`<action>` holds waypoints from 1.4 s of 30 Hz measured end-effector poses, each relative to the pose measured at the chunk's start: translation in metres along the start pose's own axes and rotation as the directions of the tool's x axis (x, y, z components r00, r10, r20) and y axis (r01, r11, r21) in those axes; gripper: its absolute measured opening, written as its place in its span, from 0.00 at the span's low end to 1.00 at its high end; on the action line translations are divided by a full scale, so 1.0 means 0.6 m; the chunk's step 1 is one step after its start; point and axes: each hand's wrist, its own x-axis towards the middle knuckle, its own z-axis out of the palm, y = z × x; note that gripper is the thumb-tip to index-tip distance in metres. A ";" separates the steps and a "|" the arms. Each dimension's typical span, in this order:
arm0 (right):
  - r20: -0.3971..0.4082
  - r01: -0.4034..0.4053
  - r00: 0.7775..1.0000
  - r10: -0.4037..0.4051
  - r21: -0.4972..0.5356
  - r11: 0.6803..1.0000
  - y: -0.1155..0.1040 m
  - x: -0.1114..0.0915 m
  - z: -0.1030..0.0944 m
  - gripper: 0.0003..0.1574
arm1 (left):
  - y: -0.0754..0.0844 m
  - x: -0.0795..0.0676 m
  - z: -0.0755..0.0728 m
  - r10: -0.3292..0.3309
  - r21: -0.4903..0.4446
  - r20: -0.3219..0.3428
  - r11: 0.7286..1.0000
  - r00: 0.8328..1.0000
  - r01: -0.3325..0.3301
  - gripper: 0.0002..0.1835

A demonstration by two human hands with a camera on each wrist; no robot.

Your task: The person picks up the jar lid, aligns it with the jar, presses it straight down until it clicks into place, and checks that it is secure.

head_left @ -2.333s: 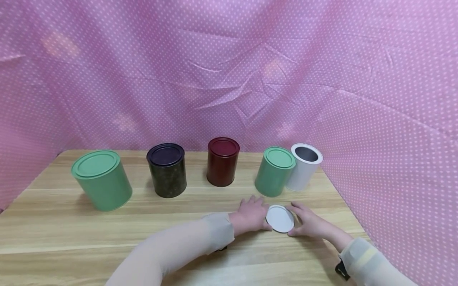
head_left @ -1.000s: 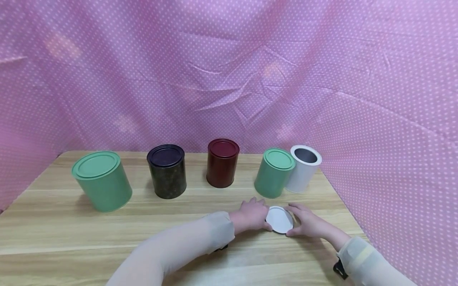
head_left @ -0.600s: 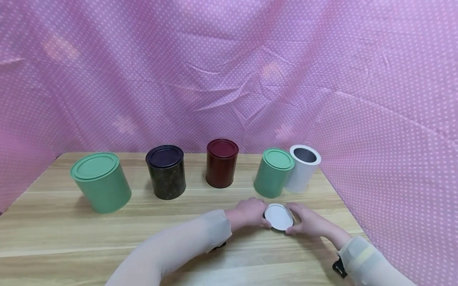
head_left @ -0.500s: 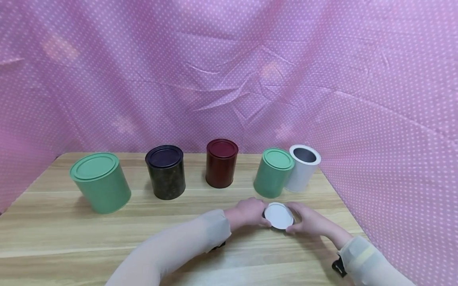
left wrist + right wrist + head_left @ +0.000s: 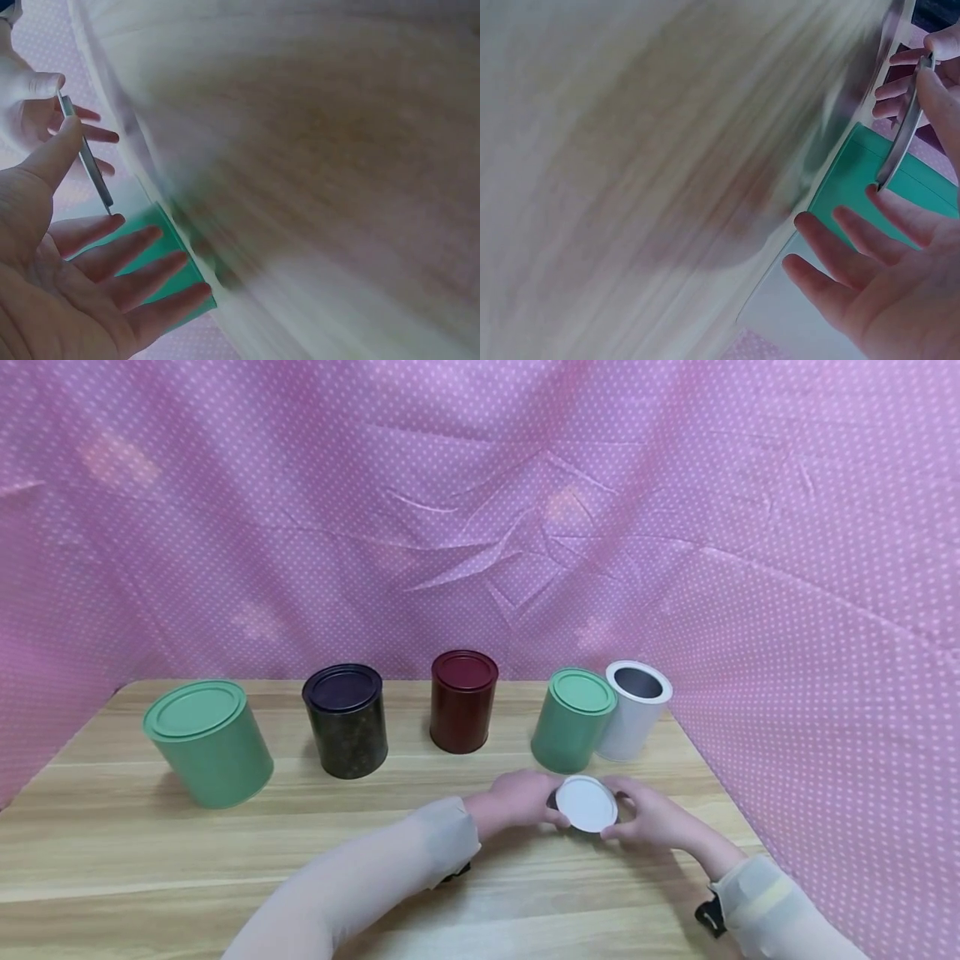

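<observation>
A round white can lid (image 5: 587, 804) is held level between both hands, lifted off the wooden table. My left hand (image 5: 519, 797) pinches its left edge with thumb and index finger, while the other fingers stretch out beneath in the left wrist view. On the opposite edge, my right hand (image 5: 651, 814) pinches the lid's rim (image 5: 905, 131) in the same manner. Just beyond the hands stands a lidless white can (image 5: 628, 731), its grey inside showing. A smaller green can (image 5: 567, 735) with its lid on stands in front of it and hides part of its left side.
A dark red can (image 5: 461, 718), a black can (image 5: 348, 735) and a large green can (image 5: 217, 760) stand lidded along the back and left of the wooden table (image 5: 225, 877). Pink dotted cloth (image 5: 450, 527) hangs behind and to the right.
The white lid lay on the table between my hands at first. It has since risen off the wood and moved slightly away from me, with both hands lifting along. The cans have stayed put.
</observation>
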 end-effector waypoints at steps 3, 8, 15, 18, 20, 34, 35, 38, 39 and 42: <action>-0.020 -0.022 1.000 0.022 0.009 1.000 -0.001 -0.001 -0.006 0.43 | -0.002 0.000 -0.006 0.030 -0.010 -0.027 0.999 0.999 -0.031 0.27; -0.055 -0.027 0.998 0.029 0.031 0.999 -0.005 -0.003 -0.024 0.44 | -0.001 0.000 -0.023 0.073 -0.043 -0.080 0.996 0.994 -0.077 0.30; -0.095 0.018 0.995 -0.015 0.026 0.999 -0.013 -0.004 -0.045 0.45 | 0.006 0.000 -0.043 0.020 -0.102 -0.086 0.994 0.996 -0.028 0.41; -0.114 0.010 0.993 -0.006 0.042 0.999 -0.015 -0.007 -0.049 0.44 | 0.007 0.001 -0.046 0.029 -0.113 -0.107 0.993 0.994 -0.041 0.41; -0.120 0.013 0.993 -0.006 0.051 0.999 -0.016 -0.009 -0.051 0.44 | 0.008 0.001 -0.049 0.044 -0.113 -0.121 0.992 0.992 -0.058 0.40; -0.194 0.019 0.981 0.000 0.093 0.995 -0.027 -0.020 -0.076 0.44 | 0.025 0.008 -0.086 0.083 -0.182 -0.176 0.977 0.981 -0.115 0.41; -0.197 0.015 0.980 0.002 0.087 0.996 -0.028 -0.020 -0.079 0.44 | 0.026 0.009 -0.089 0.078 -0.200 -0.176 0.973 0.981 -0.113 0.41; -0.216 0.017 0.976 -0.001 0.072 0.997 -0.031 -0.019 -0.087 0.44 | 0.029 0.011 -0.097 0.075 -0.231 -0.180 0.966 0.981 -0.116 0.40; -0.223 0.023 0.975 -0.006 0.074 0.997 -0.032 -0.018 -0.090 0.44 | 0.030 0.012 -0.099 0.077 -0.236 -0.183 0.964 0.980 -0.120 0.40; -0.239 0.049 0.971 -0.022 0.107 0.993 -0.034 -0.015 -0.097 0.43 | 0.030 0.015 -0.108 0.098 -0.238 -0.206 0.960 0.974 -0.147 0.39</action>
